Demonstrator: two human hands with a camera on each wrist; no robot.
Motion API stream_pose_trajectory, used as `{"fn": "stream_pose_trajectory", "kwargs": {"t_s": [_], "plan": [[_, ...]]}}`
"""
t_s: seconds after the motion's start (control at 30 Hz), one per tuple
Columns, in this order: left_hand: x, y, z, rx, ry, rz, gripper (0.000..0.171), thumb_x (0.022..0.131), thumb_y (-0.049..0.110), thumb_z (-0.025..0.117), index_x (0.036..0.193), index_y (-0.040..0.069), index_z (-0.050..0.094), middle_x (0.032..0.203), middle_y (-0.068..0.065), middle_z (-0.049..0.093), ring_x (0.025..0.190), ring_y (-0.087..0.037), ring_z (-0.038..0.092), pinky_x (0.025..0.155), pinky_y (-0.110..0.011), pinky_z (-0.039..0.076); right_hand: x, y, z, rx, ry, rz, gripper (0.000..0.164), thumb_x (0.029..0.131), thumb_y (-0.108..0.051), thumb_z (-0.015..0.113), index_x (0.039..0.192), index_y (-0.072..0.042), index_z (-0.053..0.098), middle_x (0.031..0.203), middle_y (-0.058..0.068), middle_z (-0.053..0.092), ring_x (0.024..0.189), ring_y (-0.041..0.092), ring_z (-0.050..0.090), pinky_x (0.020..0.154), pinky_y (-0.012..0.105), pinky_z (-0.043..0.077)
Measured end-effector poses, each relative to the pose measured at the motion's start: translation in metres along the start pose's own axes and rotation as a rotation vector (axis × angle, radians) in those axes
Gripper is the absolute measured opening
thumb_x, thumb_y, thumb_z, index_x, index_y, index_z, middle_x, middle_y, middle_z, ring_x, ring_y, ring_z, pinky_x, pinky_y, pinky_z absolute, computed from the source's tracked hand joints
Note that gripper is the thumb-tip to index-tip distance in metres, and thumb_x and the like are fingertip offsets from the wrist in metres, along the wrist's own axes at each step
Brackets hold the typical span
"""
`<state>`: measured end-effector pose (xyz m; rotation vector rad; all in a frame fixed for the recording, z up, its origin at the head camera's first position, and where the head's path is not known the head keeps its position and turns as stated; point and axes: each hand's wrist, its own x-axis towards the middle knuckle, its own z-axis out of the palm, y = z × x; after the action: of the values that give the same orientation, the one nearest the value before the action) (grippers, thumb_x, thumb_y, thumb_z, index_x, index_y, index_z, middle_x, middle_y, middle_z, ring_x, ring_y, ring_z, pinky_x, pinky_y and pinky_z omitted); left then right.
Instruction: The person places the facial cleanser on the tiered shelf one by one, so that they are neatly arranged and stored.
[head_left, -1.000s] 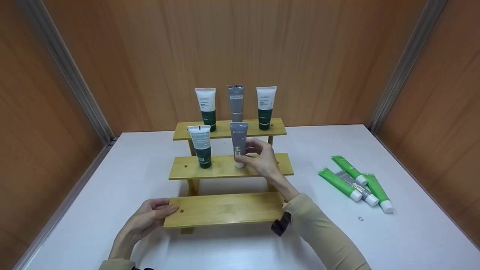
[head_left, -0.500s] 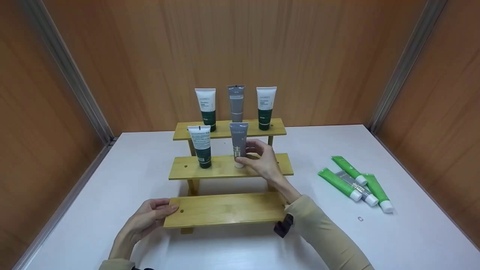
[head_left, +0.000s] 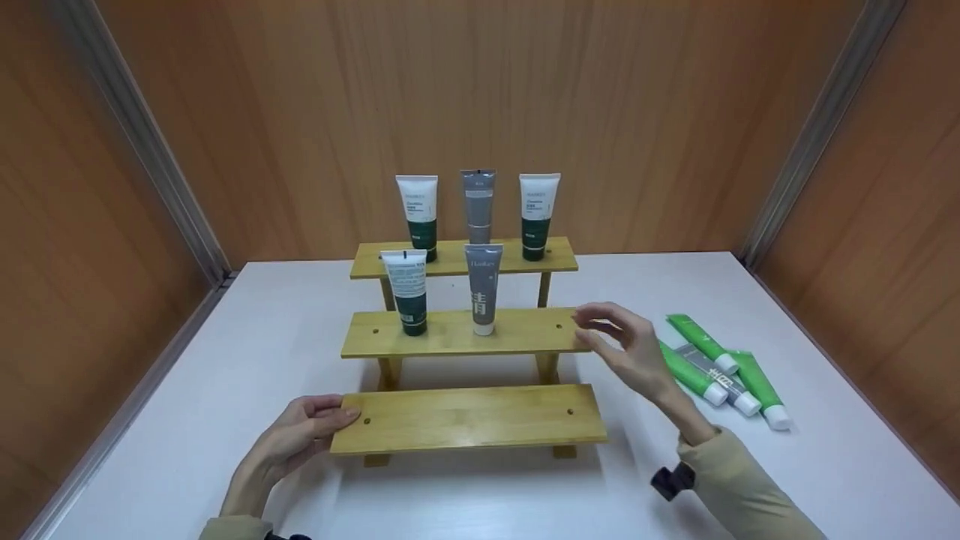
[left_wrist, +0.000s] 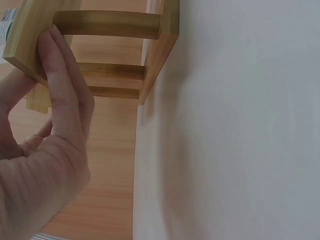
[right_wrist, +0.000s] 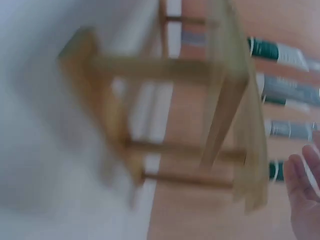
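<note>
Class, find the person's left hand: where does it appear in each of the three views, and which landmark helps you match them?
Head: the left hand is at lower left, gripping the left end of the lowest shelf.
Left wrist: along the left side, fingers against the wooden stand.
Right wrist: not in it; the right hand shows at the right edge.
Shared landmark: the wooden stand, blurred in the right wrist view.

My left hand (head_left: 298,433) pinches, its left thumb (head_left: 342,420) on the upper side and its left fingers (left_wrist: 60,95) side by side beneath; the left wrist (head_left: 249,486) sits behind those and to their left. My right hand (head_left: 631,351) hangs in the air, its right fingers (head_left: 609,312) bent, its right thumb (head_left: 601,349) lower with a gap between; behind them the right wrist (head_left: 688,421) slopes back and rightward into my sleeved forearm (head_left: 750,491).
</note>
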<state>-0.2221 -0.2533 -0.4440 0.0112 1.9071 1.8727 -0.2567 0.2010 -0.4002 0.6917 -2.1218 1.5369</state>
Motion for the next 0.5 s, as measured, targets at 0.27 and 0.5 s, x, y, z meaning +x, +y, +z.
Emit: {"fn": "stream_pose_trajectory", "kwargs": {"t_s": [0.27, 0.5], "plan": [[0.000, 0.000, -0.001, -0.005, -0.025, 0.019, 0.067, 0.098, 0.019, 0.067, 0.143, -0.018, 0.034, 0.104, -0.002, 0.075, 0.094, -0.012, 0.074, 0.083, -0.024, 0.062, -0.042, 0.050, -0.087, -0.226, 0.052, 0.051, 0.027, 0.087, 0.009, 0.071, 0.113, 0.002, 0.071, 0.099, 0.006, 0.072, 0.093, -0.002, 0.066, 0.083, 0.009, 0.055], [0.000, -0.001, -0.001, -0.022, -0.027, 0.017, 0.064, 0.098, 0.018, 0.067, 0.142, -0.016, 0.037, 0.104, -0.003, 0.075, 0.094, -0.012, 0.074, 0.083, -0.024, 0.062, -0.069, 0.076, -0.135, -0.469, -0.113, 0.207, 0.033, 0.089, 0.006, 0.070, 0.122, 0.004, 0.066, 0.120, 0.024, 0.070, 0.116, 0.012, 0.067, 0.096, 0.017, 0.055]]}}
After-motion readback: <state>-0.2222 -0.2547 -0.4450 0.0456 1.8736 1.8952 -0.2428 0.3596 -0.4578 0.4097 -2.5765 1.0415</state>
